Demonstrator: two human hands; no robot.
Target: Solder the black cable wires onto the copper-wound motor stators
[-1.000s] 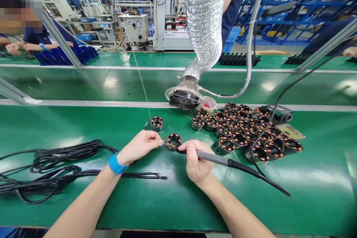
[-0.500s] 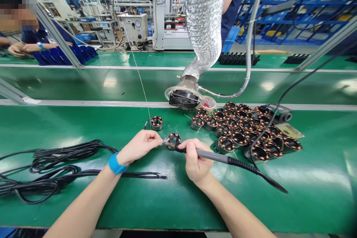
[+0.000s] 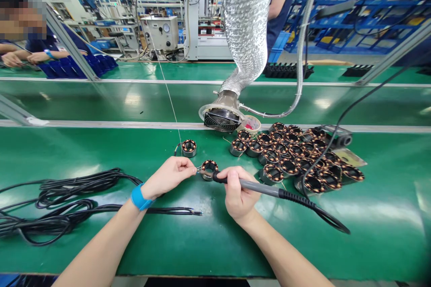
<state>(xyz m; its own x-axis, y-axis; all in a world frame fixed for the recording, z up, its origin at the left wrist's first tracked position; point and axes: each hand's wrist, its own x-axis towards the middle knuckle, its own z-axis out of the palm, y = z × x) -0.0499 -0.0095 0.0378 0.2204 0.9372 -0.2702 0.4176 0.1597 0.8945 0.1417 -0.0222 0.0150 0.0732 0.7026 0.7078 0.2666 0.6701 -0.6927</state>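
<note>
My right hand [image 3: 239, 193] grips a soldering iron [image 3: 259, 187] with a grey handle. The iron's tip points left, just in front of a copper-wound motor stator [image 3: 209, 169] lying on the green bench. At the tip, the fingers of my left hand [image 3: 177, 172] are pinched together on thin wire ends [image 3: 198, 170] beside that stator. A fine strand [image 3: 168, 85] hangs from above and runs down behind my left hand; whether I hold it too is hidden. Another stator [image 3: 189, 148] with coloured leads stands just beyond my left hand.
Many stators [image 3: 289, 152] cluster at the right. Black cables [image 3: 77, 188] lie coiled at the left, some ends [image 3: 191, 211] between my forearms. A fume duct [image 3: 247, 27] with a fan [image 3: 222, 119] hangs ahead. The iron's cord loops at right. Across the bench sits a co-worker [image 3: 37, 49].
The soldering iron and my right hand have shifted slightly to the right. My left hand stays in place. The co-worker's hands have moved a little to the left.
</note>
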